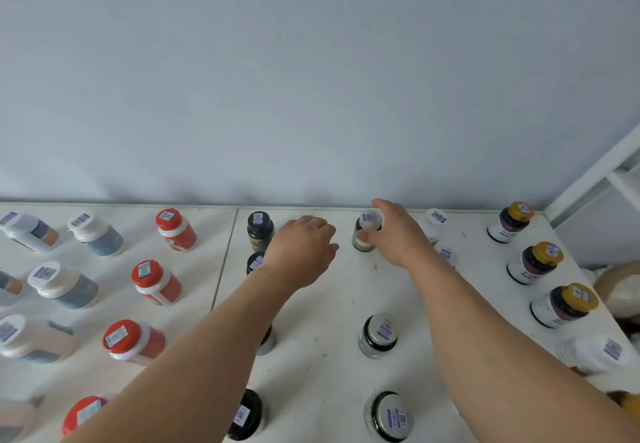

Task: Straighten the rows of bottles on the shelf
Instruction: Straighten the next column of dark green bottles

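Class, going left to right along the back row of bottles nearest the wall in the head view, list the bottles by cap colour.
White cap → white cap → red cap → black cap → silver-white cap, held by the right hand → white cap → gold cap.

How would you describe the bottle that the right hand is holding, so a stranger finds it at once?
Start at the grey wall and take the back row on the white shelf. The green bottle with a pale cap stands right of the black bottle. It alone has the right hand around it.

both forearms bare (no sleeves showing).
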Available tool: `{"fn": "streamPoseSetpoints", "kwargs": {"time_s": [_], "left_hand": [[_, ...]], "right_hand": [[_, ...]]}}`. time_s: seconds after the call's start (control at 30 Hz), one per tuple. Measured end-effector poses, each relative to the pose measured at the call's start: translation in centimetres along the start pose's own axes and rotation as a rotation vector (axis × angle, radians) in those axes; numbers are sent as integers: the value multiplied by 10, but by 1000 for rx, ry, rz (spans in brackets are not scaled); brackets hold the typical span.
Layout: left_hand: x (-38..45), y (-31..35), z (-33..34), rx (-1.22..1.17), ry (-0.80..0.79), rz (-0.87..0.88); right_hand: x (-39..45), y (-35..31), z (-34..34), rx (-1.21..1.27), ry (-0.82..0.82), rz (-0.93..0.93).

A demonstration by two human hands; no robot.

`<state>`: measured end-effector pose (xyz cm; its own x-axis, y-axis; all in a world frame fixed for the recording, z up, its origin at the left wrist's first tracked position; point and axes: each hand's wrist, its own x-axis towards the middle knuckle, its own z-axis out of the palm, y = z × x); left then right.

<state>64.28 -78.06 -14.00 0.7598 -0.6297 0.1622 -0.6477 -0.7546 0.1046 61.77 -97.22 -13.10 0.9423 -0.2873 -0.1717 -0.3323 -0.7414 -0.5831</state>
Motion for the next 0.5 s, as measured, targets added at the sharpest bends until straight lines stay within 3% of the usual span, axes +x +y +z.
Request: {"fn": "streamPoseSetpoints", "kwargs": {"time_s": [0.13, 0.3, 0.5], "left_hand": [[11, 21, 16, 12, -95, -41], [20, 31, 21, -13, -218, -133], [37, 36, 22, -311, -300, -320]], "right_hand": [[12, 16, 2, -6, -95, -21], [20, 19, -1, 82, -92, -35], [18, 15, -17, 124, -105, -109]]}}
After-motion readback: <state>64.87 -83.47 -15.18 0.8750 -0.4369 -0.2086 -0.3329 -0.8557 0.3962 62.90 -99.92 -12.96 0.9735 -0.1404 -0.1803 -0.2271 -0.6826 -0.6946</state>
